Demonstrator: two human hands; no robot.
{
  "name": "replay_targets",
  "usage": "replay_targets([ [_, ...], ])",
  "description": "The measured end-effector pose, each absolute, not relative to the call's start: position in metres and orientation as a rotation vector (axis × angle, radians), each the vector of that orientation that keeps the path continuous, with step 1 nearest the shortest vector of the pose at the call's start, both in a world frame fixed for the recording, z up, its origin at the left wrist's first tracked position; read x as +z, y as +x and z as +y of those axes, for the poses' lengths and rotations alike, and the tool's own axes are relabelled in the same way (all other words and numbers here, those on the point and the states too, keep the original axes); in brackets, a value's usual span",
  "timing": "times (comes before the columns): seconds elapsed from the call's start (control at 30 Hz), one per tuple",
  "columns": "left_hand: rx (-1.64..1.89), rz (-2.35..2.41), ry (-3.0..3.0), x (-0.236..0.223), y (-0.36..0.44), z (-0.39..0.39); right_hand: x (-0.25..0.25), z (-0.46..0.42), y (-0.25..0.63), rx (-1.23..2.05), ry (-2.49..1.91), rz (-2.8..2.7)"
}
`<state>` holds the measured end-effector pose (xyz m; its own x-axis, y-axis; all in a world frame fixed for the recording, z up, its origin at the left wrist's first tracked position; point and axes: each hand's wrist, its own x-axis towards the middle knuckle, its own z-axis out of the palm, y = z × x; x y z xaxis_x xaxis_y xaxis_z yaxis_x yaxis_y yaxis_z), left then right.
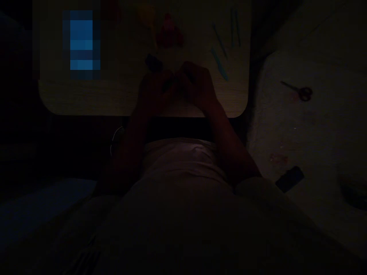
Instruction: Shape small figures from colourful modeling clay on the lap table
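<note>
In the very dim head view, my left hand (155, 91) and my right hand (199, 82) meet over the near edge of a wooden-topped table (94, 97). Both have their fingers curled in, tips close together. Something small and dark seems to be between them, too dark to make out. Just beyond my left hand lies a dark blue lump (154, 63). Farther back sits a red and pink shape (169, 32), with a yellow object (146, 15) to its left. Thin blue sticks (220, 41) and a wider blue knife-like tool (219, 64) lie right of my right hand.
A bright blue pixelated patch (81, 40) covers the table's back left. On a pale surface at right are scissors (304, 93) and a dark rectangular object (289, 179). A white cable (112, 139) hangs below the table's front edge.
</note>
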<state>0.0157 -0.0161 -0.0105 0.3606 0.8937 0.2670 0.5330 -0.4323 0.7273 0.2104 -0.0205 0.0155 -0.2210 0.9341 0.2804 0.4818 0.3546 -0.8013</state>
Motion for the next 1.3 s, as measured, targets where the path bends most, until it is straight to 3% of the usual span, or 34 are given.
replay_targets([
  [1.3,0.806,1.365,2.230,0.003,0.020,-0.024,0.019,-0.023,0.212,0.659,-1.271,-1.942],
])
